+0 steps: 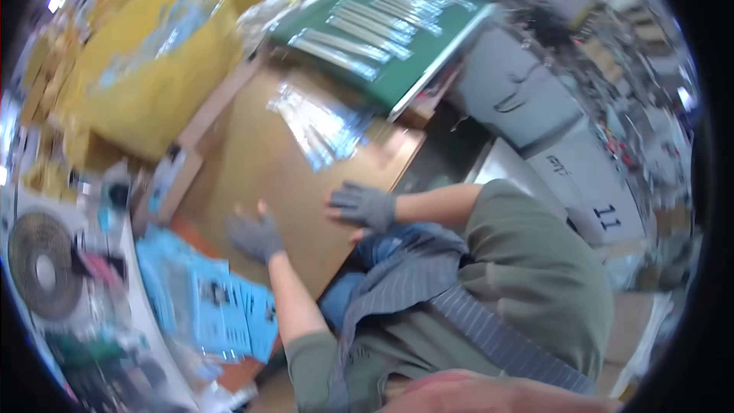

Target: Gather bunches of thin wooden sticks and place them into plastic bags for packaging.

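Observation:
My left hand (257, 235), in a grey fingerless glove, is over the left side of a brown wooden tabletop (237, 153), its fingers apart and holding nothing. At the near right edge of the board is my right hand (362, 206), gloved alike, fingers stretched toward the left and nothing in them. Whether either palm touches the board I cannot tell through the blur. Beyond both hands, a fanned cluster of slim clear-wrapped packets (315, 124) lies on the tabletop.
A green conveyor belt (409, 80) carrying rows of wrapped strips adjoins the table's far end. To the left are a big yellow bag (164, 84) and blue printed bags (222, 310). A round fan (46, 266) stands far left; pale boxes (520, 92) are at right.

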{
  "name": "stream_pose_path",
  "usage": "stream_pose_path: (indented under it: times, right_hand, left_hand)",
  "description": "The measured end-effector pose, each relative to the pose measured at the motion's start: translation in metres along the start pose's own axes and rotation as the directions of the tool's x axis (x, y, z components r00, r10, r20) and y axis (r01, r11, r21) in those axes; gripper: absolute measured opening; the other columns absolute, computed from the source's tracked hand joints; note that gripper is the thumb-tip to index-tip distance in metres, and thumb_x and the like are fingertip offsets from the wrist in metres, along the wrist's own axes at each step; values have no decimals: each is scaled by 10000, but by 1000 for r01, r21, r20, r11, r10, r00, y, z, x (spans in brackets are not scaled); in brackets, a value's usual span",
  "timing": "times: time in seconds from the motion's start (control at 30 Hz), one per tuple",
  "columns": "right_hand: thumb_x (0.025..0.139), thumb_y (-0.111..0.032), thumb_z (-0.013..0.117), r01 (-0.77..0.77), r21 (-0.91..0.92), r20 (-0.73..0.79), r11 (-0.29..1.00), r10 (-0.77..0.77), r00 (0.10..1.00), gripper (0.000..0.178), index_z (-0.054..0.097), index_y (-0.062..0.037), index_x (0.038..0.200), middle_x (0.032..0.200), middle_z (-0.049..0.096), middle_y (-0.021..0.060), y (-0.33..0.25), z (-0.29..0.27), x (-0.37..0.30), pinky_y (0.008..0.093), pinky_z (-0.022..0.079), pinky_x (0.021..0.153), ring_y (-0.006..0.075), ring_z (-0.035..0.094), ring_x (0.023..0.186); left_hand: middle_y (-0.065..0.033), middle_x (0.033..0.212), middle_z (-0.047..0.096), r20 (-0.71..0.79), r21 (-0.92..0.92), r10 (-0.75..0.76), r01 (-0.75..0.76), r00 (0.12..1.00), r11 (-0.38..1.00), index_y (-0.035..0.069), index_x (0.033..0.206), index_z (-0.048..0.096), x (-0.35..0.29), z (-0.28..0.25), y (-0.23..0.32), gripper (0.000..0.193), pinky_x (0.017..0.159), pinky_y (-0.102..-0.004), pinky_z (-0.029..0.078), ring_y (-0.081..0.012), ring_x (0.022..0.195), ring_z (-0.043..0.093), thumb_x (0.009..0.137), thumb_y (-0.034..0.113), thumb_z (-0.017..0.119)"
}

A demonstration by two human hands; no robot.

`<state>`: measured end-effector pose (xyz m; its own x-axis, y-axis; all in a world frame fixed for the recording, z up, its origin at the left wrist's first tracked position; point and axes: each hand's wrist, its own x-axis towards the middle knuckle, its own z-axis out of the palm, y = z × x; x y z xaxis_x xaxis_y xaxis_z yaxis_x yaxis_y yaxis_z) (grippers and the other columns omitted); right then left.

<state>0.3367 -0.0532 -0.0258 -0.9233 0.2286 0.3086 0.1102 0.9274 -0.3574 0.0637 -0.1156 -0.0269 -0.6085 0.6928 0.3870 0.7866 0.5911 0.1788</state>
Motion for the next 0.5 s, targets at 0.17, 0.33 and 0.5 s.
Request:
stream_pose_path:
  times: [0.17, 0.33, 0.5]
  right_hand:
    - [840, -583, 515, 2, -50, 7, 999, -2, 1000, 747, 419, -50, 1355, 1431, 364, 208, -1, -7, 4, 528, 218, 1095, 371, 338, 1329]
    - [849, -555, 502, 17, -34, -60, 999, -19, 998, 711, 454, -17, 1312, 1400, 399, 213, -5, -8, 8, 516, 234, 1088, 360, 363, 1311]
    - [855, -538, 503, 12, 10, -69, 1000, -11, 998, 692, 452, -21, 1312, 1393, 403, 213, -2, -8, 1, 502, 240, 1090, 355, 369, 1307]
  left_hand:
    - [-218, 1317, 492, -120, 9, 32, -31, 992, 999, 48, 1260, 528, 0, 13, -10, 615, 1029, -445, 331, -355, 1243, 438, 868, 521, 526]
    - [-215, 1340, 473, -89, 28, 4, -2, 996, 1000, 50, 1255, 532, -2, 10, -13, 599, 1033, -434, 331, -341, 1266, 420, 867, 507, 544]
    - [-226, 1321, 480, -107, 27, 29, -26, 994, 999, 29, 1242, 532, -1, 10, -12, 592, 1045, -443, 312, -355, 1248, 426, 869, 488, 544]
